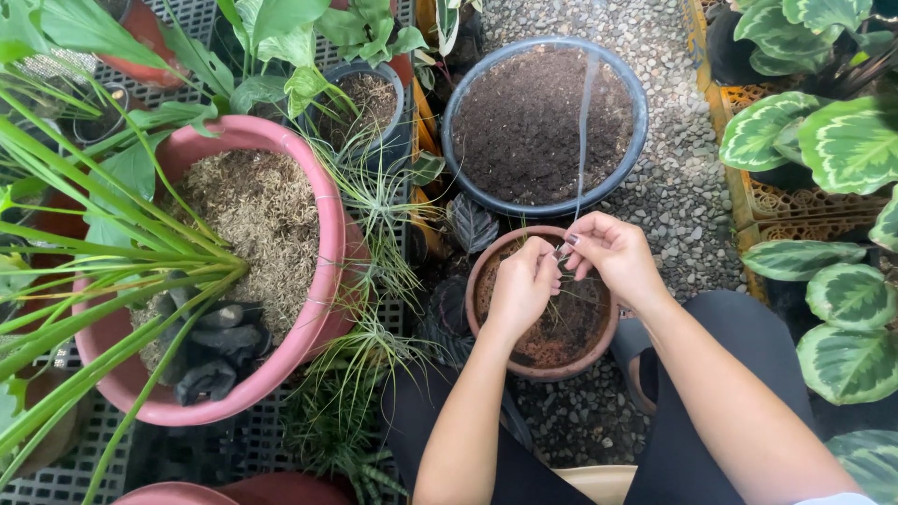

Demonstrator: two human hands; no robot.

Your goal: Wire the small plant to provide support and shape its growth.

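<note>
A person crouches over a small terracotta pot (pixel 541 360) on a gravel floor (pixel 673 187), both bare hands working directly above its rim. The left hand (pixel 522 285) is curled nearly into a fist over the middle of the pot, fingertips pinched together on something too small to make out. The right hand (pixel 613 252), just beside it and touching it at the fingertips, pinches the lower end of a thin clear strand (pixel 585 122) that runs up and away from the pot, crossing the large dark blue basin (pixel 636 122) of black soil that sits just behind the pot. Whether both hands grip the same strand cannot be told. The terracotta pot holds brown, fibrous soil and stands between the person's dark-trousered knees.

To the left of the pot, well apart, is a wide pink basin (pixel 323 224) filled with dry husk-like mulch, with dark charcoal-like lumps (pixel 210 351) in its near part and long green leaves arching across it. Spiky, thin-leaved plants (pixel 374 206) sprout between the pink basin and the pot. To the right of the pot, broad striped green-and-white leaves (pixel 842 140) hang over orange crates (pixel 776 206).
</note>
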